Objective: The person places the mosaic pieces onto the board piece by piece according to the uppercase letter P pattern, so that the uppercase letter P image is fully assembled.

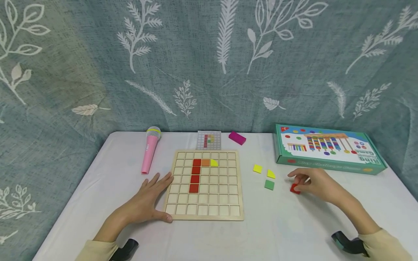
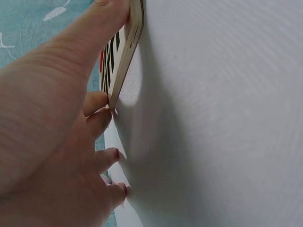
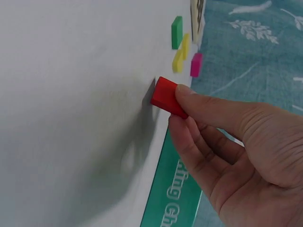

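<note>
My right hand (image 1: pixel 315 185) pinches a red square tile (image 3: pixel 166 96) between thumb and fingers, close over the white table, right of the loose pieces. With fingers spread, my left hand (image 1: pixel 143 203) rests against the left edge of a wooden grid board (image 1: pixel 209 217); its thumb touches the lower left corner. On the board stands a column of red tiles (image 1: pixel 195 179), with an orange tile (image 1: pixel 205 162) and a yellow quarter-round tile (image 1: pixel 213 163) beside its top. Between board and right hand lie a yellow square (image 1: pixel 257 169), a yellow quarter-round piece (image 1: pixel 271 174) and a green square (image 1: pixel 269 185).
A small pattern card (image 1: pixel 209 140) lies behind the board, near a magenta block (image 1: pixel 237 138). At the back left is a pink toy microphone (image 1: pixel 150 150). A green game box (image 1: pixel 330 148) occupies the back right. A leaf-patterned curtain (image 1: pixel 209 65) hangs behind the table.
</note>
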Tool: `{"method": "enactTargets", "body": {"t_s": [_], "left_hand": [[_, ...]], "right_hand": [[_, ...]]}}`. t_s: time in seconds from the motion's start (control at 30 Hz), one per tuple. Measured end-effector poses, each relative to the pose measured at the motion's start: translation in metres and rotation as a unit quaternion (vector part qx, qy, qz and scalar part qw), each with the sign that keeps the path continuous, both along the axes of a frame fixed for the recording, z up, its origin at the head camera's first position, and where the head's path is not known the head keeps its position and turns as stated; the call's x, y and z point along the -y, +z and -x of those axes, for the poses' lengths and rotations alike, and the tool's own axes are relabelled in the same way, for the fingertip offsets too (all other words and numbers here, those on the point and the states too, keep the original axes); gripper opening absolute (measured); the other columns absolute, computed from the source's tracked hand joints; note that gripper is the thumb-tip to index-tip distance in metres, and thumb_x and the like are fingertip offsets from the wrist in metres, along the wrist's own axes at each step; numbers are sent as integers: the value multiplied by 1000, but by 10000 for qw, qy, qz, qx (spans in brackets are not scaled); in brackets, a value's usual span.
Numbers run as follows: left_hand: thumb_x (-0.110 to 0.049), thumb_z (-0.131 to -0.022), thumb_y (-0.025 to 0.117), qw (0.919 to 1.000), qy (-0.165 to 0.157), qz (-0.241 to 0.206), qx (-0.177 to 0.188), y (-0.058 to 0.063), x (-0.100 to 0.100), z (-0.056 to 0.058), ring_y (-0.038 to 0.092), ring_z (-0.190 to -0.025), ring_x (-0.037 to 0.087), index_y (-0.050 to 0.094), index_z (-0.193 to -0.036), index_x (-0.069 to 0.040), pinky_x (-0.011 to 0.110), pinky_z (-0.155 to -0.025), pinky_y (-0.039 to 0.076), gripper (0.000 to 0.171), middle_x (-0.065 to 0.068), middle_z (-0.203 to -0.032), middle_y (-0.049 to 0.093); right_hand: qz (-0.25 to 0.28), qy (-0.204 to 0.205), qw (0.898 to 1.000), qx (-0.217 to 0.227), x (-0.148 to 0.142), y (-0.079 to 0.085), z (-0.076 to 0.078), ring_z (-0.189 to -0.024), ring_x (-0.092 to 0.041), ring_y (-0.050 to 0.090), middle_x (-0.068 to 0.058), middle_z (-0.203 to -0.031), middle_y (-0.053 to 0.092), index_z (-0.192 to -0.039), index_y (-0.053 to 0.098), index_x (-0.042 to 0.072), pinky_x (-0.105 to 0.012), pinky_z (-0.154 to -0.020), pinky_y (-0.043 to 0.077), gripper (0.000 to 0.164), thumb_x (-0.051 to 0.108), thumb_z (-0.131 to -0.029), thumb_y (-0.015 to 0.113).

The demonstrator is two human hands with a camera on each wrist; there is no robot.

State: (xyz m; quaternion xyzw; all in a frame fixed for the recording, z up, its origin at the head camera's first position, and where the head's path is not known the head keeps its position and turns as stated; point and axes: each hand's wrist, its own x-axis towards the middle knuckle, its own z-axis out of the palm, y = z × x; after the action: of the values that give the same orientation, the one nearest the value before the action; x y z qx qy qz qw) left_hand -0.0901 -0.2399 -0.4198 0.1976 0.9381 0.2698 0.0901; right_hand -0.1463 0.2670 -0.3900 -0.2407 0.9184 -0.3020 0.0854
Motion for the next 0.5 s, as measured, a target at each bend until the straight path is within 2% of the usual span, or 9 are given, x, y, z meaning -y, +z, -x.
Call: {"method": "enactTargets", "body": {"t_s": [0.5], "left_hand": [[-55,-58,86,10000,-3,-5,-53,-1,-1,0,11,-144,50,33,-151,1,70,-111,5,121,17,-159,26]], "right_hand": [[199,218,9987,-417,40,1,10,-77,-7,59,5,-83,63,-108,71,0,-24,-69,56,29,-3,-80,76]]}}
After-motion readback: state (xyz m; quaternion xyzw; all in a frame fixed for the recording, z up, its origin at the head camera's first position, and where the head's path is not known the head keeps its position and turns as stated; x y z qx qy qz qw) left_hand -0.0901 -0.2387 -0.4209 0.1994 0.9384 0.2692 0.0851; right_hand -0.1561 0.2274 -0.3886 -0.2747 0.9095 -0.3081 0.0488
